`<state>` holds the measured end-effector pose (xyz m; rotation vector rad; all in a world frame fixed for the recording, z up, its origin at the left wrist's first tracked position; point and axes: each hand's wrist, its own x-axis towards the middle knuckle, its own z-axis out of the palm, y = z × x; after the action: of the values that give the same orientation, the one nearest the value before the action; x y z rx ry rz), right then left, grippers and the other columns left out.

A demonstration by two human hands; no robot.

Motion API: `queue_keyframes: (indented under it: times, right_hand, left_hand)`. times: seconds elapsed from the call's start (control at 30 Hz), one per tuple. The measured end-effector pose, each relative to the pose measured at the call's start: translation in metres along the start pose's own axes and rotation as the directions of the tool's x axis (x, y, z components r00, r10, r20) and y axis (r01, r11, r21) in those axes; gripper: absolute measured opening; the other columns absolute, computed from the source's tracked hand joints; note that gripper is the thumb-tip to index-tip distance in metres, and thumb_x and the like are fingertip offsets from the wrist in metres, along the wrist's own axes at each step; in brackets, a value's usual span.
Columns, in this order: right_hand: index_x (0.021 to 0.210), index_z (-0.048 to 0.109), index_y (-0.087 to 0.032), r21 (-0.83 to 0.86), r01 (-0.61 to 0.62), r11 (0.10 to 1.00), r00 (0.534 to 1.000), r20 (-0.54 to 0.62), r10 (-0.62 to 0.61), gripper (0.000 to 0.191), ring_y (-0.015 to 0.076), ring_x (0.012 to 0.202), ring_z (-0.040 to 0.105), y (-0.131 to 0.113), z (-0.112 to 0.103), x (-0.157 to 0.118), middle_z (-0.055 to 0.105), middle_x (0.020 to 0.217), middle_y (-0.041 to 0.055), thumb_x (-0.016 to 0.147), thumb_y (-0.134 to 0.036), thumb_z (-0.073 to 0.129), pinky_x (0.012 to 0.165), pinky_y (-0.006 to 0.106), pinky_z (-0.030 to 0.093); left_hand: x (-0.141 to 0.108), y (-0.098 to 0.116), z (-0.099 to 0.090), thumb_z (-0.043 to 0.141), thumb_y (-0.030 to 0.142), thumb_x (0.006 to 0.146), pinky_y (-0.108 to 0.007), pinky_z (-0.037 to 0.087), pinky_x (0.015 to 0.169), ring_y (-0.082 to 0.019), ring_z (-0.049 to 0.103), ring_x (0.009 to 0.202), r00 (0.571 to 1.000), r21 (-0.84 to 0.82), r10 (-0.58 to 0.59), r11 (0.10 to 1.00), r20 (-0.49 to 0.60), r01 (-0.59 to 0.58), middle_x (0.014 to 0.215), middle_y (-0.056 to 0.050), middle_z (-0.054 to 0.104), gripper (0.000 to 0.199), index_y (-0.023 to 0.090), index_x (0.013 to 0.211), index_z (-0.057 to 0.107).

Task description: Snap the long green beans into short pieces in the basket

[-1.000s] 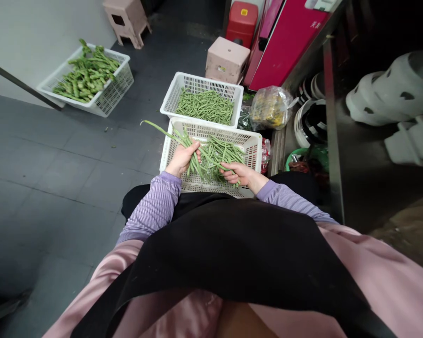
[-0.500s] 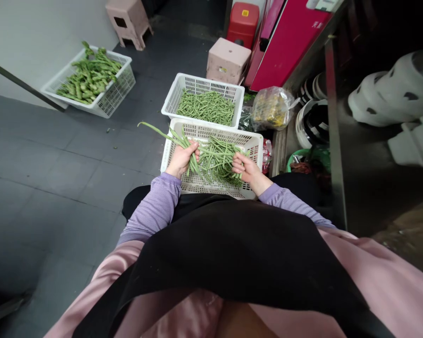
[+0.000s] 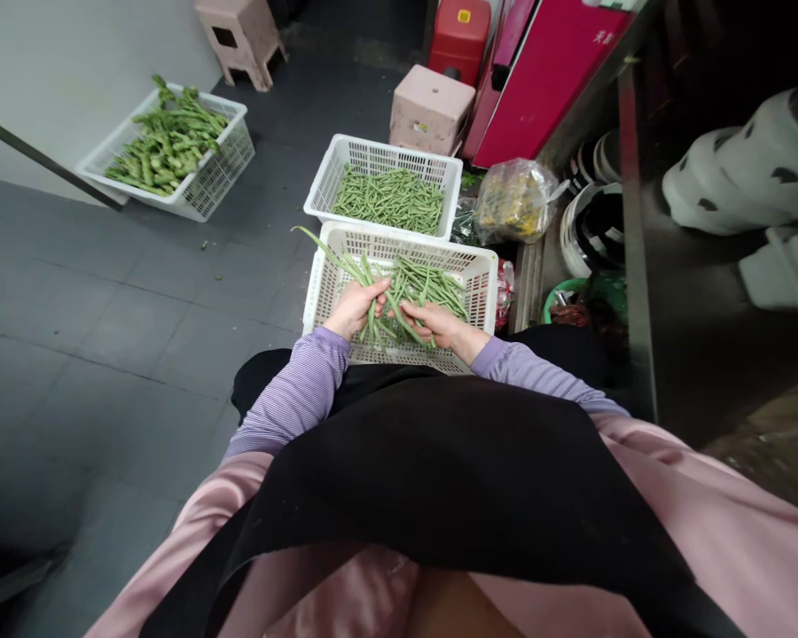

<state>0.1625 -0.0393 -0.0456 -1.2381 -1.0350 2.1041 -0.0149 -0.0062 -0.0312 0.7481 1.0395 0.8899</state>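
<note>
Over the near white plastic basket (image 3: 482,275), my left hand (image 3: 357,306) is closed around several long green beans (image 3: 336,257), whose ends stick out to the upper left. My right hand (image 3: 437,325) is close beside it, its fingers pinched on green beans (image 3: 402,321) that cross between the two hands. More long green beans (image 3: 432,279) lie in a loose heap in the basket behind my right hand. Which beans each hand grips is partly hidden by the fingers.
Beyond stands a second white basket (image 3: 317,190) of short bean pieces (image 3: 389,199). A basket (image 3: 222,168) of thick green stalks is at the left wall. A pink stool (image 3: 432,106), a plastic bag (image 3: 515,202) and a metal rail (image 3: 638,257) flank the right.
My right hand has moved left, close to my left hand. My left hand has shifted slightly right, and the beans in it have moved along.
</note>
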Motion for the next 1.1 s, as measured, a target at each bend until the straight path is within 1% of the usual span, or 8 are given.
queue_keyframes:
  times: [0.2, 0.37, 0.5, 0.63, 0.7, 0.83, 0.97, 1.1]
  right_hand:
    - [0.074, 0.062, -0.018, -0.105, 0.127, 0.986, 0.99, -0.05, -0.133, 0.037, 0.006, 0.04, 0.029, -0.001, 0.004, -0.004, 0.044, 0.049, -0.0064, 0.078, -0.051, 0.078, 0.037, 0.021, 0.021]
    - [0.076, 0.055, -0.019, 0.109, 0.148, 0.983, 0.974, -0.19, -0.125, 0.035, 0.0048, 0.04, 0.032, -0.002, 0.006, -0.009, 0.048, 0.057, -0.0061, 0.083, -0.047, 0.074, 0.036, 0.019, 0.024]
    - [0.075, 0.048, -0.02, 0.275, 0.236, 0.932, 0.911, -0.396, -0.114, 0.031, 0.0043, 0.039, 0.031, -0.008, 0.005, -0.002, 0.043, 0.055, -0.008, 0.089, -0.039, 0.068, 0.036, 0.017, 0.024]
    - [0.072, 0.039, -0.022, 0.376, 0.218, 0.9, 0.789, -0.611, 0.064, 0.031, 0.005, 0.036, 0.028, -0.012, -0.014, 0.01, 0.035, 0.05, -0.0095, 0.095, -0.028, 0.058, 0.034, 0.016, 0.023]
    - [0.072, 0.038, -0.022, 0.439, 0.117, 0.891, 0.816, -0.553, 0.166, 0.031, 0.0057, 0.037, 0.031, -0.014, -0.023, 0.011, 0.036, 0.049, -0.0091, 0.096, -0.026, 0.057, 0.035, 0.016, 0.026]
    - [0.077, 0.047, -0.02, 0.43, -0.213, 0.878, 0.947, -0.131, 0.294, 0.029, 0.009, 0.043, 0.045, -0.014, -0.015, 0.005, 0.051, 0.057, -0.0031, 0.097, -0.038, 0.058, 0.039, 0.018, 0.035]
    - [0.077, 0.047, -0.02, 0.349, -0.265, 0.899, 0.964, 0.11, 0.242, 0.036, 0.0058, 0.037, 0.024, -0.018, 0.0, -0.003, 0.032, 0.05, -0.0095, 0.098, -0.047, 0.056, 0.036, 0.016, 0.021]
    - [0.076, 0.047, -0.019, 0.315, -0.271, 0.909, 0.959, 0.174, 0.225, 0.034, 0.0049, 0.038, 0.017, -0.024, -0.001, -0.007, 0.025, 0.049, -0.011, 0.101, -0.042, 0.054, 0.037, 0.015, 0.018]
  left_hand:
    - [0.004, 0.002, -0.003, 0.076, 0.026, 0.08, -0.02, 0.027, 0.035, -0.004, 0.036, 0.033, 0.997, -0.082, -0.027, 0.996, -0.071, 0.021, 0.046, 0.006, 0.049, 0.032, 0.018, 0.066, 0.048]
    - [0.004, 0.004, -0.001, 0.078, 0.026, 0.078, -0.02, 0.029, 0.035, -0.004, 0.038, 0.034, 0.981, -0.01, 0.086, 0.996, -0.174, -0.089, 0.05, 0.005, 0.053, 0.033, 0.018, 0.066, 0.047]
    - [-0.002, -0.002, 0.01, 0.082, 0.031, 0.074, -0.019, 0.027, 0.036, -0.004, 0.038, 0.035, 0.972, 0.091, 0.193, 0.979, -0.136, -0.182, 0.048, 0.006, 0.052, 0.036, 0.019, 0.067, 0.048]
    - [-0.011, -0.008, 0.017, 0.083, 0.037, 0.073, -0.02, 0.028, 0.037, -0.005, 0.038, 0.036, 0.976, 0.138, 0.214, 0.968, -0.024, -0.209, 0.047, 0.006, 0.049, 0.038, 0.019, 0.069, 0.05]
    - [-0.013, -0.011, 0.017, 0.083, 0.04, 0.072, -0.021, 0.029, 0.038, -0.006, 0.039, 0.037, 0.982, 0.141, 0.18, 0.972, 0.051, -0.186, 0.047, 0.006, 0.05, 0.038, 0.019, 0.071, 0.051]
    - [-0.011, -0.016, 0.016, 0.084, 0.039, 0.071, -0.022, 0.027, 0.037, -0.006, 0.038, 0.037, 0.988, 0.145, 0.078, 0.985, 0.134, -0.098, 0.047, 0.005, 0.048, 0.04, 0.019, 0.066, 0.051]
    - [-0.009, -0.015, 0.016, 0.085, 0.037, 0.068, -0.021, 0.023, 0.036, -0.004, 0.036, 0.036, 0.993, 0.109, 0.017, 0.994, 0.116, -0.029, 0.05, 0.004, 0.052, 0.038, 0.017, 0.068, 0.054]
    - [-0.011, -0.012, 0.018, 0.083, 0.036, 0.069, -0.021, 0.023, 0.037, -0.004, 0.034, 0.036, 0.99, 0.037, 0.007, 0.999, 0.141, -0.013, 0.052, 0.005, 0.054, 0.035, 0.018, 0.07, 0.053]
